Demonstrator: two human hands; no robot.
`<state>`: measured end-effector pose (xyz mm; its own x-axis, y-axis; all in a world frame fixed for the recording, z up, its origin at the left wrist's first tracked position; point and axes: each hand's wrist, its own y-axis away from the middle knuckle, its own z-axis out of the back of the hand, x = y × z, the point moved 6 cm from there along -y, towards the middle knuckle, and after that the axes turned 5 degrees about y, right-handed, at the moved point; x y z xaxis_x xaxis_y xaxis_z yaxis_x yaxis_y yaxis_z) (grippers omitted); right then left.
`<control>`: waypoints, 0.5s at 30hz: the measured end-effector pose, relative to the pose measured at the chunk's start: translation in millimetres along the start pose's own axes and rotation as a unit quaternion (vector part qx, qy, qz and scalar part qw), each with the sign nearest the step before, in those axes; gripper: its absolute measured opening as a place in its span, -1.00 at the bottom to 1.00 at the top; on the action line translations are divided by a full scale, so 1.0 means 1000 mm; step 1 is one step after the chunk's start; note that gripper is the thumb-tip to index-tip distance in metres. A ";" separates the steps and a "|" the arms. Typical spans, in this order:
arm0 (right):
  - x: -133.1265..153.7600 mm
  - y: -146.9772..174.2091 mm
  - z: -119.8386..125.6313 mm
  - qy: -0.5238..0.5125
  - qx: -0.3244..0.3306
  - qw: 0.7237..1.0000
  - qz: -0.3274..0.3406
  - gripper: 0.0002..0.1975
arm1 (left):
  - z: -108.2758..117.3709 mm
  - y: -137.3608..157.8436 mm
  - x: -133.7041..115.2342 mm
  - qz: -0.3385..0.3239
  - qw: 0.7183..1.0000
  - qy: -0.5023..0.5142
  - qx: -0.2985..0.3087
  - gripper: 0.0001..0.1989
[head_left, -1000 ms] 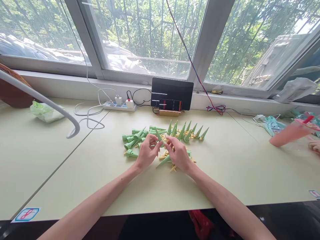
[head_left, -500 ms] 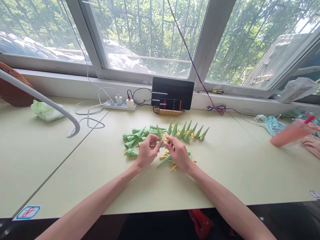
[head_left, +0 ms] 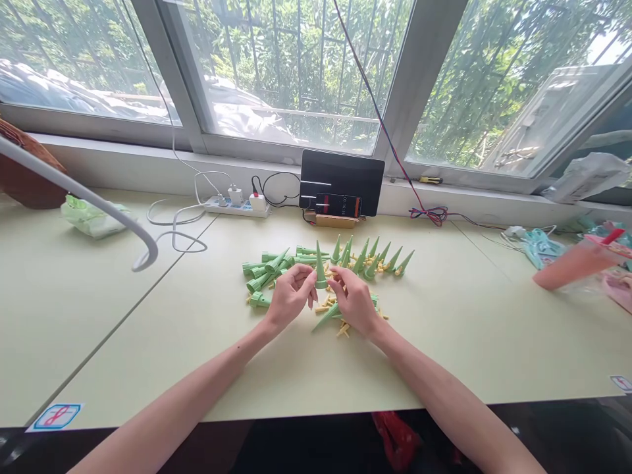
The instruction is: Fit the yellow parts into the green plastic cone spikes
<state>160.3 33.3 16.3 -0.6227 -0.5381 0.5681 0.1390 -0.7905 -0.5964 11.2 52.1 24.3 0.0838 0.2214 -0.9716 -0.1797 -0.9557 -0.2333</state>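
Observation:
Between my hands a green plastic spike (head_left: 320, 266) stands upright, point up, above the table. My left hand (head_left: 289, 296) pinches its base from the left. From the right, the fingertips of my right hand (head_left: 356, 303) close at the same base; whether they also hold a small yellow part is hidden. Under and beside my right hand lie small yellow plastic pieces (head_left: 343, 330) and another green spike (head_left: 324, 317) on its side. A heap of lying green spikes (head_left: 257, 283) is left of my hands. Several upright green spikes (head_left: 361, 258) with yellow pieces stand behind my right hand.
A phone (head_left: 338, 205) leans against a black tablet (head_left: 342, 174) at the back. A power strip (head_left: 237, 207) with cables lies left of them. The curved white stand (head_left: 143, 253) crosses the left side. A cup with a pink drink (head_left: 573, 263) stands at the right.
The spike in my hands has turned from tilted to upright and shifted slightly right. At the far right, another person's hand has drawn back from the cup.

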 end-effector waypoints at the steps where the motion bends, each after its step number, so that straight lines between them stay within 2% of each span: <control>1: 0.000 0.000 0.000 -0.002 -0.001 1.000 -0.001 -0.74 | 0.000 -0.001 0.000 0.005 1.000 0.009 0.002 -0.75; 8: 0.000 0.000 0.001 -0.006 -0.001 1.000 -0.002 -0.75 | 0.004 -0.004 0.008 0.026 0.999 0.035 -0.002 -0.76; 15: 0.000 0.001 0.002 0.001 -0.010 1.000 -0.005 -0.75 | 0.006 -0.004 0.006 0.053 0.995 0.076 -0.048 -0.75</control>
<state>162.2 32.3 17.0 -0.6254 -0.5302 0.5725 0.1181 -0.7896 -0.6022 6.9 58.4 19.5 0.2188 0.0931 -0.9713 -0.1018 -0.9878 -0.1177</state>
